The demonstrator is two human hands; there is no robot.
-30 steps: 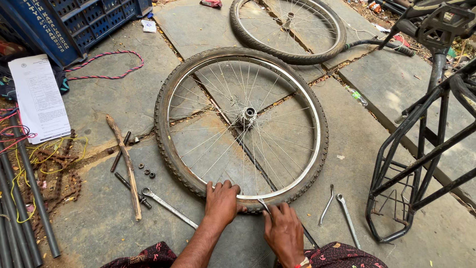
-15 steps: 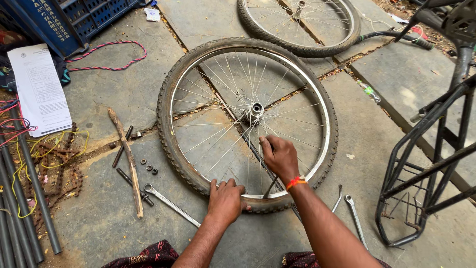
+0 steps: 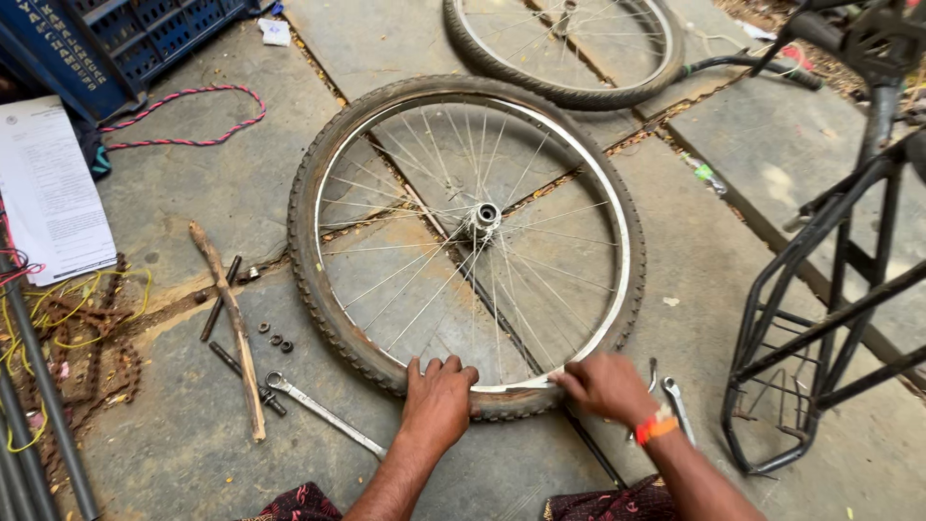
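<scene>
Concrete slabs with dirt-filled joints make up the work floor, littered with parts. A bicycle wheel [image 3: 468, 236] lies flat on it, tyre [image 3: 318, 289] on the rim, hub [image 3: 484, 214] up. Both hands are set on the near edge, at about 6 o'clock of the wheel. The left hand [image 3: 439, 396] is curled over the tyre, fingers hooked across its top toward the rim — closed on rubber. The right hand [image 3: 606, 386] rests at roughly 5 o'clock, fingers pinched at the rim edge; whether anything thin is held in it cannot be told.

A ring spanner [image 3: 323, 413] lies at 7 o'clock of the wheel, just beside the left forearm, with a wooden stick [image 3: 230, 323], small nuts [image 3: 275, 338] and a rusty chain [image 3: 96, 338] further off at 8 to 9 o'clock. Two tyre levers [image 3: 672, 397] lie just beside the right wrist. A second wheel [image 3: 564, 43] sits at 12 o'clock, a black carrier rack [image 3: 820, 318] at 3 o'clock.

Risks, as judged: fingers could be pinched between tyre bead and rim if the tyre snaps back — both hands are right on that seam. Spokes could be bent if weight is pressed down on the flat wheel. The loose nuts could be knocked into a slab joint by a sliding forearm or the stick.
</scene>
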